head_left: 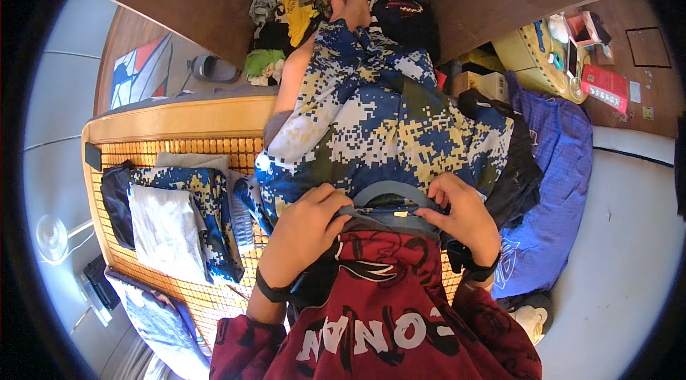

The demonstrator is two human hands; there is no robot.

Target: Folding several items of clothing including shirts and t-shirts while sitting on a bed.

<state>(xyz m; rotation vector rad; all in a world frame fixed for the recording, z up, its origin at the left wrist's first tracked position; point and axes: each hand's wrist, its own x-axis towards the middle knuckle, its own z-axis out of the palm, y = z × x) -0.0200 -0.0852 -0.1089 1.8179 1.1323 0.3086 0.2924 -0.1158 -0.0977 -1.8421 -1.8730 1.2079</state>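
A shirt [386, 122] in blue, white, olive and yellow pixel camouflage lies spread over my lap and legs. Its round grey-blue collar [391, 193] faces me. My left hand [306, 226] pinches the collar's left side between thumb and fingers. On the opposite side, my right hand [461, 212] grips the neckline with thumb and forefinger. A small pale label [401, 213] shows inside the neck. Both wrists wear dark bands. Parts of the shirt's shoulders are hidden under my hands.
Folded clothes, including a white garment [168, 230], lie on the beaded seat mat [239, 145] to my left. A purple cloth [561, 165] hangs at right beside a yellow stool [522, 51] holding small items. Mixed clothes [296, 15] are heaped ahead, around my bare foot [350, 1].
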